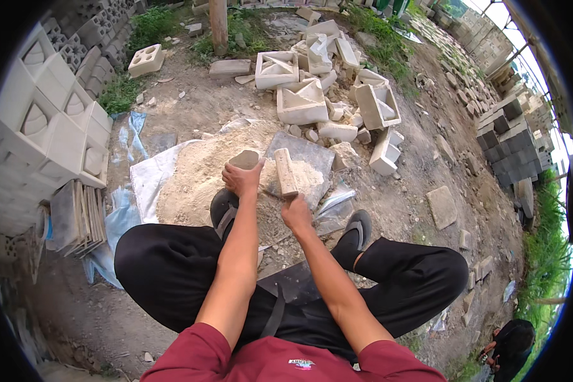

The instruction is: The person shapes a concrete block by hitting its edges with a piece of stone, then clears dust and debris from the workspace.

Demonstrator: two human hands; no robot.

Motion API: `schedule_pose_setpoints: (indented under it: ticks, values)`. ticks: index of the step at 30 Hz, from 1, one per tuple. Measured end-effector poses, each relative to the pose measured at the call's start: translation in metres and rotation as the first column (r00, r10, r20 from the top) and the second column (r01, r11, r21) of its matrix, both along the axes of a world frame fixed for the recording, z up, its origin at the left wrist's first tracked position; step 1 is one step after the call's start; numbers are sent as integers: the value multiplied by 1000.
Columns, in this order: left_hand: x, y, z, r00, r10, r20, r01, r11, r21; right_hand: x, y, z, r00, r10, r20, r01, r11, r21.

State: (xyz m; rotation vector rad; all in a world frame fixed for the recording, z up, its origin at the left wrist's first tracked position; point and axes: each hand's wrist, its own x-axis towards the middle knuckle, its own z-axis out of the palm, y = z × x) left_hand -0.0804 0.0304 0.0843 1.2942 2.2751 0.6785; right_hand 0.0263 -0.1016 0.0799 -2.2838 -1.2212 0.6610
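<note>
Bare earth underlies a sandy heap, beside which the left hand grips a grey-beige chunk; next to it, the right hand is curled round a pale, mallet-like tool. Beyond lie a grey slab and broken hollow blocks; stacked white blocks stand at left.

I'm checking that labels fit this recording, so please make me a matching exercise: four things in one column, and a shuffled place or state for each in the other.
Things
1. Left hand
2. Powder heap
3. Thin boards
4. Grey block stack

Places or states
A. Standing on edge at the left of the picture
B. Holding a pale piece
C. At the right of the picture, near green grass
D. On the ground beside a white sheet

Pairs: 1-B, 2-D, 3-A, 4-C
</note>
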Motion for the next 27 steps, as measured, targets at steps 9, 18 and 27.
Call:
schedule_pose_setpoints:
  ticks: [9, 18, 27]
  values:
    - [-19, -1, -24, 858, -2, 514, -171, 942, 289, 21, 32, 25, 987, -30, -157, 55, 986, 157]
    - [-1, 8, -5, 194, 53, 980, -12, 999, -51, 54, 30, 5, 987, 128, -100, -144, 973, -178]
    - [-3, 5, -9, -309, 194, 931, -125, 962, -242, 11, 2, 4, 1000, 9, 29, -7, 997, -79]
